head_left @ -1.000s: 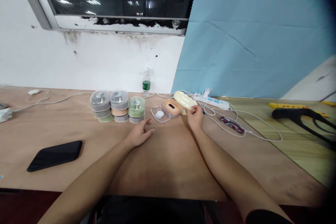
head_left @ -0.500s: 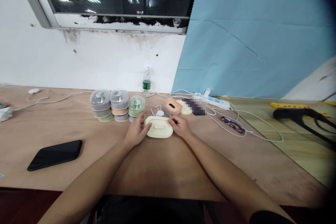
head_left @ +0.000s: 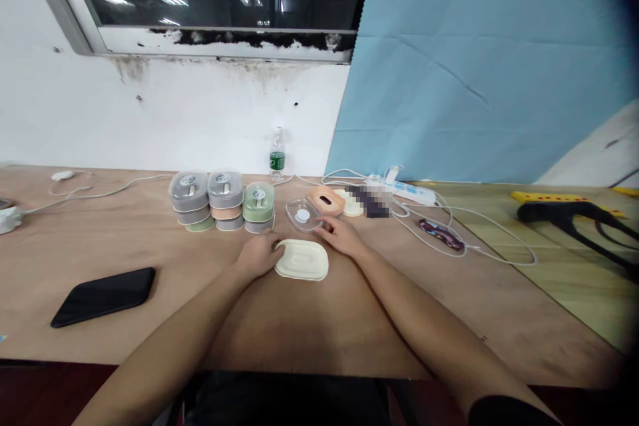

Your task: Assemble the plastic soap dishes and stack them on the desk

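Note:
A cream oval plastic base [head_left: 301, 259], shaped like a shallow box part with a raised middle, lies on the table in front of me. My left hand [head_left: 259, 255] grips its left edge, thumb on top and fingers curled behind. Just beyond it is a clear plastic lid [head_left: 298, 212] with a round white label. The fingertips of my right hand [head_left: 340, 237] pinch the lid's right edge. Behind the lid lies a peach-coloured box part [head_left: 327, 200] with an oval slot, beside another cream piece [head_left: 353, 205].
Stacked lidded boxes in grey, peach and green [head_left: 225, 194] stand at left, with a green-labelled bottle [head_left: 277, 154] behind. A black phone [head_left: 104, 296] lies at front left. Cables, a white power strip [head_left: 409, 192] and a dark patterned object [head_left: 441, 234] lie right.
The cream base has come down toward me and now lies flat. My right hand has left it and reached the clear lid; my left hand stays at the base's edge.

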Tool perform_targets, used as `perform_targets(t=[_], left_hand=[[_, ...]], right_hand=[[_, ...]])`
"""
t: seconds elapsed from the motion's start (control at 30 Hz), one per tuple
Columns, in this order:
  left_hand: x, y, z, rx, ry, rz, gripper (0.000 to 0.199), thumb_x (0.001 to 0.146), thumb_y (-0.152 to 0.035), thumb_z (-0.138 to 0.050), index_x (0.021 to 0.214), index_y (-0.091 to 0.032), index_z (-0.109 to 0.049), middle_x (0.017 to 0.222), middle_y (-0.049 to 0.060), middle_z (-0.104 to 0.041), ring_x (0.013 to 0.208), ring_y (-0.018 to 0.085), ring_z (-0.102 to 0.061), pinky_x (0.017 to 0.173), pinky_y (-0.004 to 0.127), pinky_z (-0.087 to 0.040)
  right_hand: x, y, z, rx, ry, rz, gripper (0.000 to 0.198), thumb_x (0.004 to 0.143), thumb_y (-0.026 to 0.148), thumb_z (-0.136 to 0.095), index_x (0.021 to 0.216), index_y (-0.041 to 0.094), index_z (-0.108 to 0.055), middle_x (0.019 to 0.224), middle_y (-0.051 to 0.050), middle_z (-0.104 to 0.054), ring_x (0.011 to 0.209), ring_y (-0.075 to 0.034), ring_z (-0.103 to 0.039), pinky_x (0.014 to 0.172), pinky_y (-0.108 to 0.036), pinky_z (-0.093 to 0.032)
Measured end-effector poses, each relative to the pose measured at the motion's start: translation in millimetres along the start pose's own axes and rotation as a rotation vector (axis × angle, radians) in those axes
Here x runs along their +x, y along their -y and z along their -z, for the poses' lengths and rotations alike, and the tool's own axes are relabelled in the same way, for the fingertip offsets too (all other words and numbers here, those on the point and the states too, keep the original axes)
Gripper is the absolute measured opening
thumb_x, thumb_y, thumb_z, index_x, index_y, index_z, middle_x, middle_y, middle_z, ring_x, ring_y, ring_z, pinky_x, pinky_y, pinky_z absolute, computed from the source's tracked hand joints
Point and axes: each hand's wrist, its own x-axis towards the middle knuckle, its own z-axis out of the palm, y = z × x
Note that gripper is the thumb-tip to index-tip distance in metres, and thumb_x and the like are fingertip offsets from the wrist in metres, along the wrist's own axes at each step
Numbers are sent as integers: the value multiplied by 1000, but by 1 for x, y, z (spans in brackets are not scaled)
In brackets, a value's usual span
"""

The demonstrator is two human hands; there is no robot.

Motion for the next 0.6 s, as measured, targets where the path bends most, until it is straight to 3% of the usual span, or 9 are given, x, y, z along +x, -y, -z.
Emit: perform_targets(t=[0.13, 0.3, 0.43, 0.6], left_hand=[[0, 0, 0, 121, 66, 17, 29, 83, -25, -48, 104, -22, -67, 102, 5, -65, 87, 18, -62, 78, 27, -46], [1, 4, -3, 126, 28, 58, 33, 82, -28, -51, 113, -21, -61, 105, 7, -64, 89, 20, -62, 75, 28, -47], [2, 10, -7, 46, -47, 105, 54, 83, -41, -55, 132, -20, -44, 114, 8, -62, 94, 21, -62, 77, 30, -48], [1, 12, -9, -42, -160, 107, 77, 82, -46, -58, 145, -21, -22, 123, 10, -58, 91, 21, -63, 74, 32, -49]], right_hand=[[-1, 3, -2, -22, 38, 18, 29, 80, 47, -62, 93, 21, -66, 61, 2, -60, 59, -14, -54, 56, -24, -34], [0, 5, -2, 3, -76, -7, 35, 70, 49, -71, 85, 21, -58, 61, 3, -58, 58, -14, -53, 55, -24, -35], [-1, 5, -1, 48, -202, -32, 43, 65, 55, -73, 83, 21, -53, 58, 5, -52, 54, -12, -47, 54, -23, -35], [-7, 5, -2, 183, -292, 85, 38, 77, 57, -60, 81, 20, -52, 56, 5, -48, 52, -12, -44, 54, -24, -36]])
